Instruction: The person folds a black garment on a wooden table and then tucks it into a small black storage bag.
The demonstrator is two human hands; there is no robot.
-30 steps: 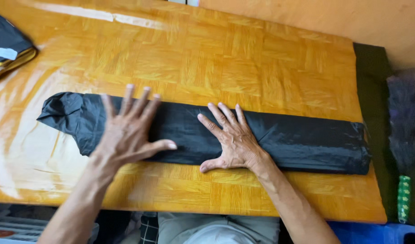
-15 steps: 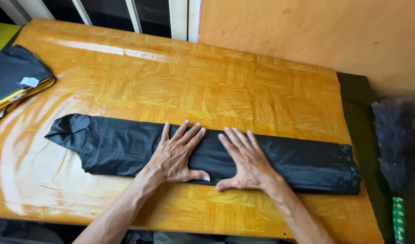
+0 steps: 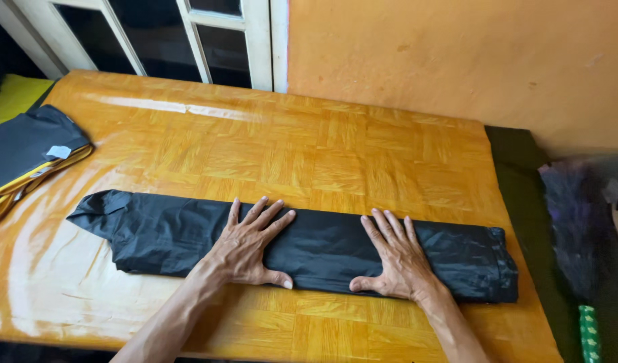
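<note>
A long black garment (image 3: 322,245), folded into a narrow strip, lies across the near part of the glossy orange wooden table (image 3: 289,154). My left hand (image 3: 252,245) presses flat on its middle, fingers spread and pointing away and to the right. My right hand (image 3: 396,259) lies flat on the strip further right, fingers apart, thumb at the near edge. Neither hand grips anything. The strip's left end (image 3: 97,208) is wider and crumpled; the right end (image 3: 500,265) reaches near the table's right edge.
A stack of folded dark and yellow cloth (image 3: 26,151) sits on the table's far left. A white-framed window (image 3: 188,33) and an orange wall (image 3: 457,60) stand behind. Dark green cloth (image 3: 517,168) and a dark fuzzy thing (image 3: 578,215) lie right of the table.
Both hands have slid to the right along the black strip and stay flat on it. The view has tilted up, so the wall and window show now.
</note>
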